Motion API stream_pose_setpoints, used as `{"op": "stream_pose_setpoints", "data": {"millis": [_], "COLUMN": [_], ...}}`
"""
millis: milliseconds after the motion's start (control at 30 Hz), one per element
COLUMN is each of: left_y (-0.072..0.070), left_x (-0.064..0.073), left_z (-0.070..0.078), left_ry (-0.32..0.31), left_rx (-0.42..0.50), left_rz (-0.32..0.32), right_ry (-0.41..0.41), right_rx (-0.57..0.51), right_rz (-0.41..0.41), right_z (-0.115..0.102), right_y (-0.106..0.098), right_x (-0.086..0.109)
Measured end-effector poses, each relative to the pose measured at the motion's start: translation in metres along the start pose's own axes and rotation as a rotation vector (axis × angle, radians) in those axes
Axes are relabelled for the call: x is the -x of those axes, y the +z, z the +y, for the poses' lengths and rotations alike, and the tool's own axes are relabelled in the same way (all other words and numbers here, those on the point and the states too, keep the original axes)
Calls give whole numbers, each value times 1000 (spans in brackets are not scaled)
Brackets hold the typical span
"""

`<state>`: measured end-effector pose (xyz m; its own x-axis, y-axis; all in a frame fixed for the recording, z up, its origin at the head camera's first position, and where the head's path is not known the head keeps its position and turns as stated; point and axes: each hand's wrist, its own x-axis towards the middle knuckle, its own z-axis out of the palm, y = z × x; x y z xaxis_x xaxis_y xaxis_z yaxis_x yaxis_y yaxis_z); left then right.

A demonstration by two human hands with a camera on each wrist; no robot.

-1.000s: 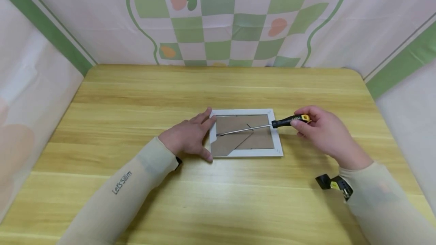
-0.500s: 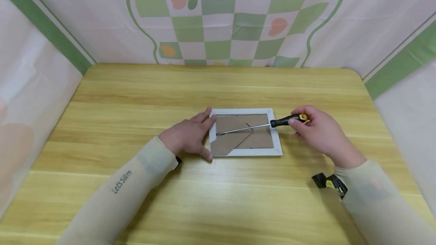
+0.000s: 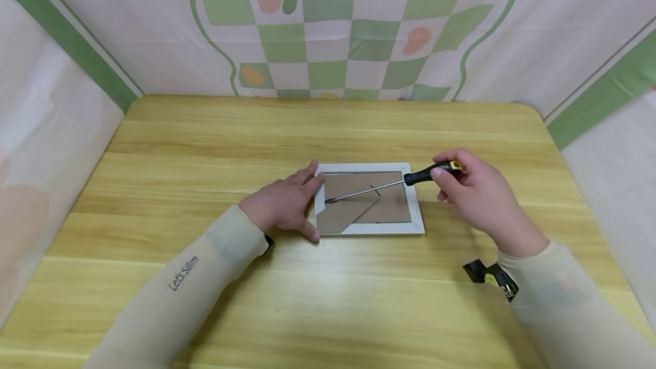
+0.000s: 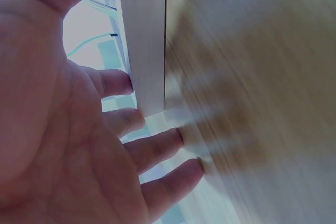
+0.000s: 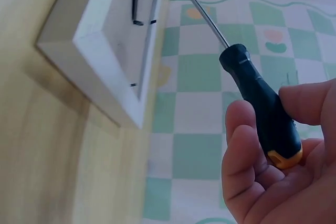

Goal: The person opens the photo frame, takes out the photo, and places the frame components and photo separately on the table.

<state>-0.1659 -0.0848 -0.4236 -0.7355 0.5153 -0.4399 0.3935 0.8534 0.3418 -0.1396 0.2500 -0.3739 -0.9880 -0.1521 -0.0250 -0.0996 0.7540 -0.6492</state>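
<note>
A white picture frame lies back side up on the table, its brown backing board showing. My left hand rests against the frame's left edge with fingers and thumb spread; in the left wrist view its fingertips touch the frame's side wall. My right hand grips the black and yellow handle of a screwdriver between thumb and fingers, also plain in the right wrist view. The screwdriver slants down to the left across the backing, its tip right at the frame's left inner edge. A thin dark stand leg marks the backing.
The wooden table extends around the frame on every side. Behind it hangs a green and white checkered curtain, with more cloth at both sides. A black wrist camera is strapped under the right sleeve.
My right hand has moved slightly left and raised the screwdriver's handle, so the shaft slants more steeply. The tip stays at the frame's left inner edge. My left hand and the frame hold still.
</note>
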Motion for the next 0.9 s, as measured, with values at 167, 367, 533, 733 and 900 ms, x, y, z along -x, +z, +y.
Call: {"op": "stream_pose_setpoints", "data": {"millis": [167, 367, 533, 733, 900], "left_y": [1, 2, 2, 1, 1], "left_x": [-1, -2, -1, 0, 0], "left_z": [1, 1, 2, 3, 3], "left_ry": [0, -4, -1, -2, -2], "left_rx": [-6, -12, -14, -14, -11], "left_rz": [1, -5, -8, -8, -9], "right_ry": [-73, -124, -144, -158, -140], "right_rx": [41, 65, 80, 105, 109], "right_rz": [48, 88, 110, 124, 58], "right_z": [-10, -19, -27, -37, -33], "right_y": [1, 2, 1, 2, -6], "right_x": [2, 2, 1, 0, 3]}}
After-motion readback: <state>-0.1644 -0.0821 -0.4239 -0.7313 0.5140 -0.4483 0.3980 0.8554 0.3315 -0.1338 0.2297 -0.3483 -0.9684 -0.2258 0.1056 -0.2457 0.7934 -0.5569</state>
